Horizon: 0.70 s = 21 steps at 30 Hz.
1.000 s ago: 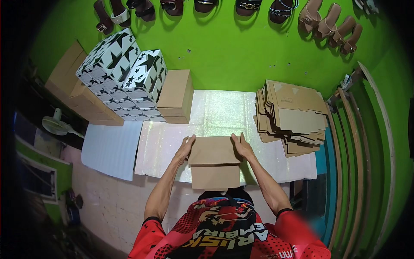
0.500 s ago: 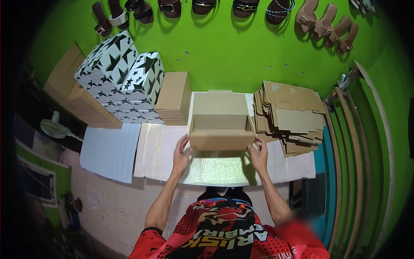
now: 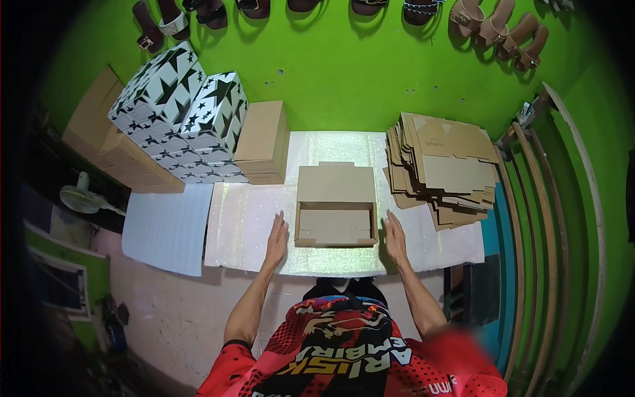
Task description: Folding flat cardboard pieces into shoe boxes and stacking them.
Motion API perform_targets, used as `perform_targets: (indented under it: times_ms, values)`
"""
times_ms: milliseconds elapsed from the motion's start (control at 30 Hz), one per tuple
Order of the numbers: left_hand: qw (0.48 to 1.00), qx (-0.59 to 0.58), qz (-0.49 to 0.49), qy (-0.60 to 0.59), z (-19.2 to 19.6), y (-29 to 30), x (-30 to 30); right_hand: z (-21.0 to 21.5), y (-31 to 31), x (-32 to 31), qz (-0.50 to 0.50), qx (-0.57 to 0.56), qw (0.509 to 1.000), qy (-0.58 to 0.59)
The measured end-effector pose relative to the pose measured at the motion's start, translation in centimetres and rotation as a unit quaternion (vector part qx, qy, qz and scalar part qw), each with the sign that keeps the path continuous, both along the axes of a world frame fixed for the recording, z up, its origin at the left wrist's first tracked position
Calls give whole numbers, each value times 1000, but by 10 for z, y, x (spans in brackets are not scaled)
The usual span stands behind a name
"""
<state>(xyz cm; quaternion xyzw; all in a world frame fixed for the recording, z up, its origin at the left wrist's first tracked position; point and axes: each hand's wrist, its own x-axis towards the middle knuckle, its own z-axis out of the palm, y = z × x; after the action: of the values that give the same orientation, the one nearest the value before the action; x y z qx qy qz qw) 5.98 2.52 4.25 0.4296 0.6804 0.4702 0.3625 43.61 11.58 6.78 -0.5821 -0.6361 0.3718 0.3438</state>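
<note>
A brown cardboard box (image 3: 336,243) lies on the shimmery white table cover (image 3: 248,228), its lid raised and leaning away from me. Nothing shows inside it. My left hand (image 3: 278,238) is just off the box's left side, fingers stretched out and pointing forward. On the opposite side my right hand (image 3: 395,237) is held the same way, a small gap from the box wall. Neither hand holds anything.
Star-patterned boxes (image 3: 169,99) and closed brown boxes (image 3: 263,135) are stacked at the back left. A pile of flat cardboard (image 3: 446,162) stands to the right. Sandals (image 3: 496,30) hang on the green wall. A blue-white foam sheet (image 3: 169,228) covers the left end.
The box has been lowered from both hands onto the table, and its open inside now faces up. Both hands have let go and straightened their fingers beside it.
</note>
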Motion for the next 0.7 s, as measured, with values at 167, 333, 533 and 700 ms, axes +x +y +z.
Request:
perform_targets:
  times_ms: [167, 333, 533, 700]
  values:
    - [953, -90, -139, 255, 2, 22, 9, 12, 14, -21, 120, -30, 977, -174]
    - [951, -94, -158, 247, 0, 28, 17, 7, 14, -22, 91, -50, 977, -187]
    - [995, -66, -76, 29, -25, 58, -15, -15, 55, -20, 31, -41, 999, 7]
    - [988, -93, -57, -112, -4, 92, -8, -39, 85, -10, 4, -72, 995, 69]
